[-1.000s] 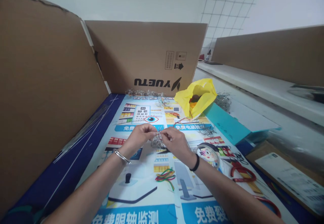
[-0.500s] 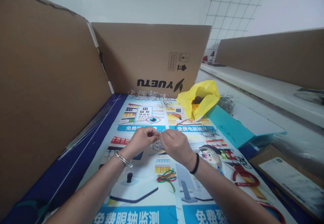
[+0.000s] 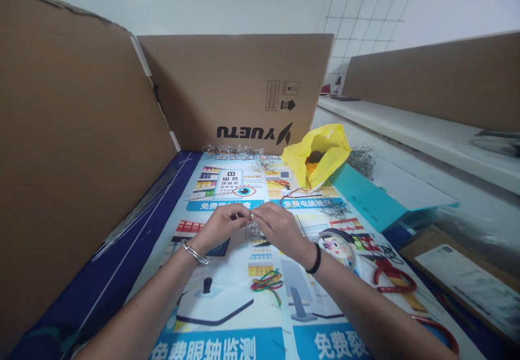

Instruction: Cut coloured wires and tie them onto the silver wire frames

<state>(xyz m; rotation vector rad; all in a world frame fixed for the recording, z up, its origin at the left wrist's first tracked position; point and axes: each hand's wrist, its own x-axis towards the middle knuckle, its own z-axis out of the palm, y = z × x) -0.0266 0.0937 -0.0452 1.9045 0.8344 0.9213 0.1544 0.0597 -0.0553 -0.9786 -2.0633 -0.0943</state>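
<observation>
My left hand and my right hand meet over the middle of the printed sheet. Thumb and forefinger of each hand are pinched together, fingertips touching or nearly so. Some thin, clear or silvery wire-like stuff shows just under the fingertips; whether it is held or lies on the sheet, I cannot tell. What sits between the fingertips is too small to name. Nearer to me lies a bundle of red, yellow and green cords.
A yellow bag stands open at the back right beside a teal box. Tangled silvery wire lies before it. Red-handled pliers or cutters rest at right. Cardboard panels wall the back and left.
Both hands stay together at nearly the same spot. The right fingers have stretched out a little and the grip has shifted slightly. The whole view has moved slightly.
</observation>
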